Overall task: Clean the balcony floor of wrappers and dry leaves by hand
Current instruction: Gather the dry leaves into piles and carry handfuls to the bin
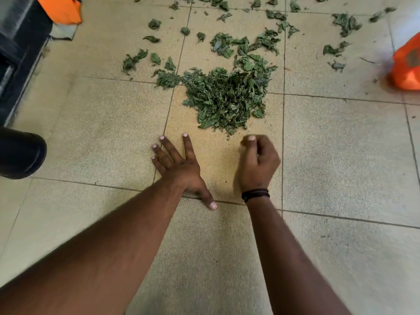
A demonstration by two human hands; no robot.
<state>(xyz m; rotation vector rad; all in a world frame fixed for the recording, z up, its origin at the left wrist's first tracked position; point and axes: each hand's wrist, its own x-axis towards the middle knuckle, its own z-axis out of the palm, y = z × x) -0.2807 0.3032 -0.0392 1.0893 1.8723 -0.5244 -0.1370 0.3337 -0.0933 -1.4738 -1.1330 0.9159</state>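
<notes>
Our left hand (179, 164) lies flat, fingers spread, on the tiles (341, 144); our right hand (258, 163) is curled, and whether it pinches a crumb we cannot tell. The leaf pile (227, 98) sits just ahead. A careless sweep could scatter it among the strays (346, 23).

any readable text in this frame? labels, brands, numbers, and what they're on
None readable.
Orange bag at the right edge: a dark roundish mark on its side, too blurred to read.
Orange item at top left: no print visible.
Black wristband on the right wrist: plain.
Leaf pile, floor tiles and black shoe: no text.
</notes>
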